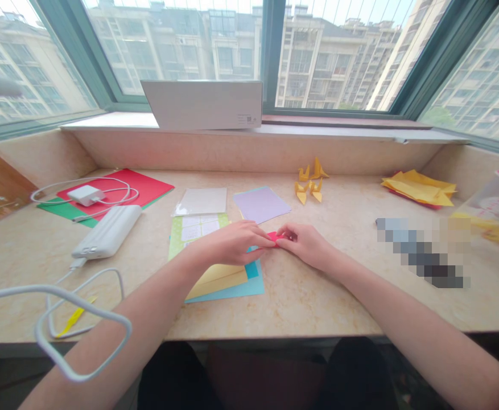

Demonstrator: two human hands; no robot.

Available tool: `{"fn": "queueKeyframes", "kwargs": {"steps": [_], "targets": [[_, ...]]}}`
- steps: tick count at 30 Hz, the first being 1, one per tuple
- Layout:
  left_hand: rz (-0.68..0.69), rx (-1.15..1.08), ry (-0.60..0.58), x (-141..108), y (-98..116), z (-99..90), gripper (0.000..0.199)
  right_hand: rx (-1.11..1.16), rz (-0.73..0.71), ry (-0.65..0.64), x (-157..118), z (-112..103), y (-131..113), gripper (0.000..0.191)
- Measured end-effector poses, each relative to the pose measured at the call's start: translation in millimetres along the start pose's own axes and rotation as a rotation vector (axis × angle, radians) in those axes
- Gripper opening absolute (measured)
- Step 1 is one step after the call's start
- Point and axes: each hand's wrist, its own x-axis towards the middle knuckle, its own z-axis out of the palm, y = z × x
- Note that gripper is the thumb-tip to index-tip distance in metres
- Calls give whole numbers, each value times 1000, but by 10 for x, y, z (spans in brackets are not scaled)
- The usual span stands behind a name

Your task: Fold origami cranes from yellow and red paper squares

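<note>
A small piece of red paper (276, 240), looking folded, lies between my two hands at the middle of the counter. My left hand (244, 241) reaches in from the left above some paper sheets, its fingertips pressed on the red paper's left edge. From the other side my right hand (301, 241) pinches the right part of it with curled fingers. The fingers cover much of the paper, so its exact shape is hidden. Beneath my left hand and wrist are yellow sheets (223, 279) and a light blue sheet (255, 285).
Beyond my hands lie a lavender sheet (262, 204) and several folded yellow paper figures (309, 185). Yellow papers (420, 187) are stacked at right. A white power bank (107, 232), a charger (87, 195) and red sheets (147, 187) are at left. A white cable (82, 302) loops near my left forearm.
</note>
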Motion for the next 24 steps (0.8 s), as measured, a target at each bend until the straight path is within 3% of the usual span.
{"fn": "queueKeyframes", "kwargs": {"steps": [8,15,24], "targets": [[3,83,-51,-5,-31,75,28,10,24,-47,-14,-79,-100,15],[-41,27,-38,25,-58,90,26,25,28,-98,-20,-126,-104,20],[-282,64,55,147,-47,298,23,85,65,-108,12,-104,-86,18]]}}
